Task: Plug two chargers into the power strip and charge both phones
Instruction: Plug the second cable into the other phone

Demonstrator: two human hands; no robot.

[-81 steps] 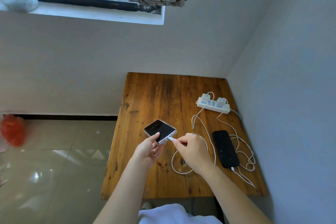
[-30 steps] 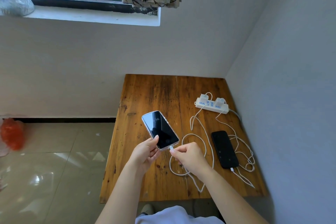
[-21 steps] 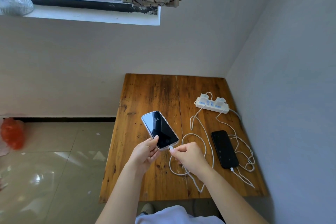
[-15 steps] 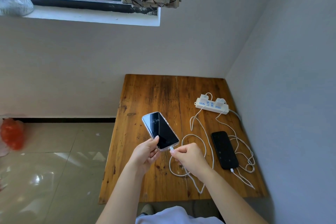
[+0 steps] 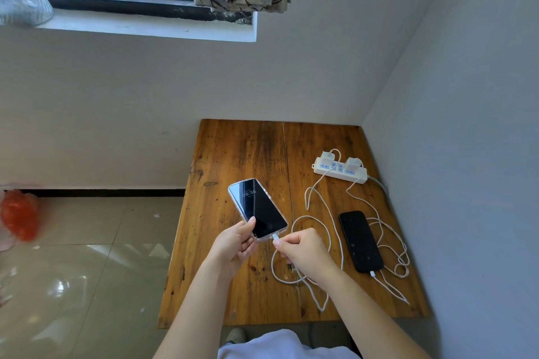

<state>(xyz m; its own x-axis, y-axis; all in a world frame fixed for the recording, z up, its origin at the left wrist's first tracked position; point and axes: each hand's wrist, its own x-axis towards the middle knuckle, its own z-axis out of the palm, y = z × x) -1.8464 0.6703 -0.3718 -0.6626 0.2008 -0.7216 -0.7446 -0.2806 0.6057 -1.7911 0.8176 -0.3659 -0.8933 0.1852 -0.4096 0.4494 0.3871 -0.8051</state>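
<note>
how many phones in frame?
2. One phone in a clear case is held up in the left hand, with the right hand at its cable plug. One black phone lies flat on the wooden table, cable attached.

White power strip [image 5: 340, 169] lies at the far right, two white chargers [image 5: 352, 164] plugged in. A black phone [image 5: 360, 241] lies flat, screen dark, white cable [image 5: 388, 237] in its near end. A clear-cased phone [image 5: 257, 209] is tilted up, clock lit, second cable [image 5: 318, 218] at its port.

left hand [image 5: 233, 245] holding phone [image 5: 258, 208], right hand [image 5: 302, 251] pinching cable [image 5: 316, 221]
</note>
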